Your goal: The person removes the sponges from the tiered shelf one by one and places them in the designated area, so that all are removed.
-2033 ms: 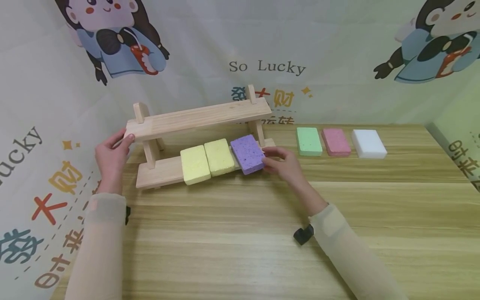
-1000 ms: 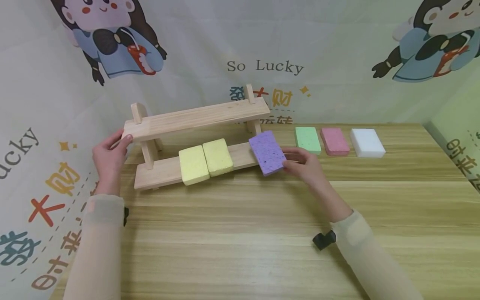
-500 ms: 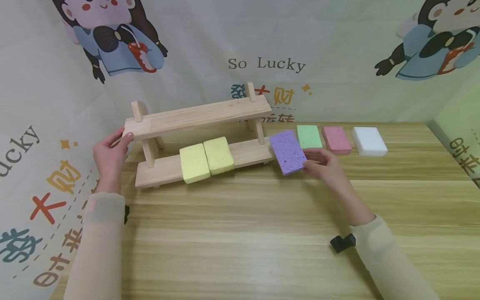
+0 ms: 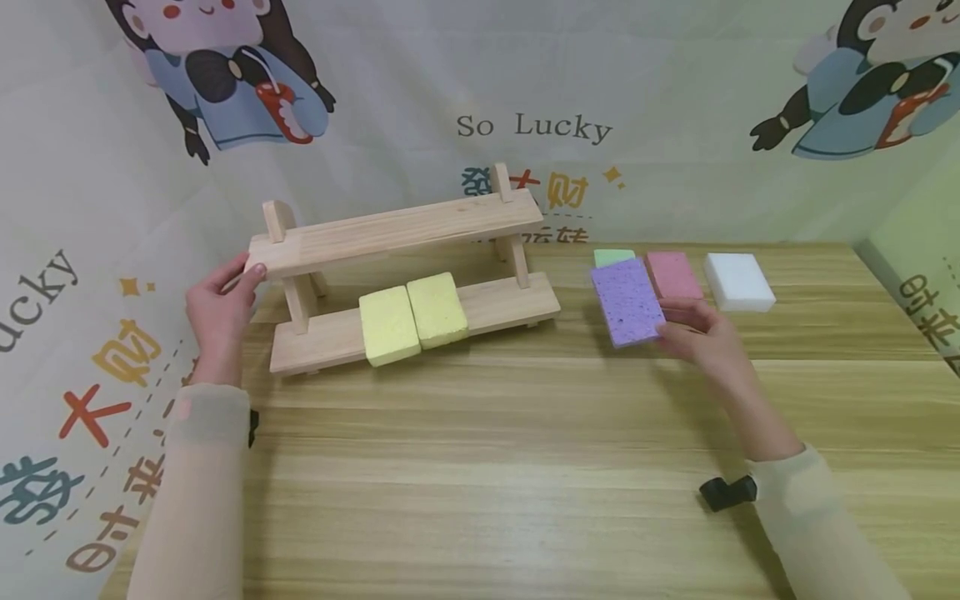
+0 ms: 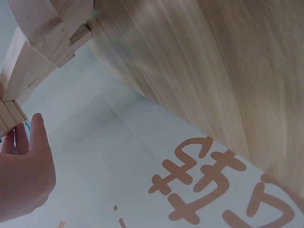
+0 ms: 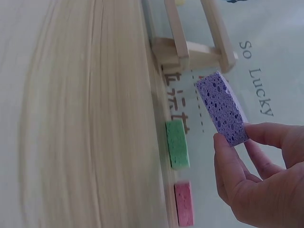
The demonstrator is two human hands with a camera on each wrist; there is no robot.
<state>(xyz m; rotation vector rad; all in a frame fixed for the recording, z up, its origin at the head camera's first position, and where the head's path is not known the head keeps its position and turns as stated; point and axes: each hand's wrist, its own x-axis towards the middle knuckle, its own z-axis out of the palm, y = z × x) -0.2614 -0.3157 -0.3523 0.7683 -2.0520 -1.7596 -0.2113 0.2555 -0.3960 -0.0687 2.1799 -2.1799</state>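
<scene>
My right hand (image 4: 701, 337) pinches a purple sponge (image 4: 628, 302) by its right edge, thumb against fingers. In the right wrist view the sponge (image 6: 222, 109) is held up off the table. From the head view it overlaps a green sponge (image 4: 613, 257) and sits just left of a pink sponge (image 4: 673, 276). My left hand (image 4: 222, 304) grips the left end of the upper board of a two-tier wooden rack (image 4: 397, 232). Two yellow sponges (image 4: 389, 325) (image 4: 437, 310) lie side by side on the rack's lower board.
A white sponge block (image 4: 739, 282) lies at the right end of the back row on the wood-grain table (image 4: 465, 475). Behind the table hangs a printed cloth (image 4: 420, 75), which also runs down the left side.
The right hand has carried the purple sponge off the rack's lower board and rightward, over toward the green sponge. The left hand keeps its grip on the rack.
</scene>
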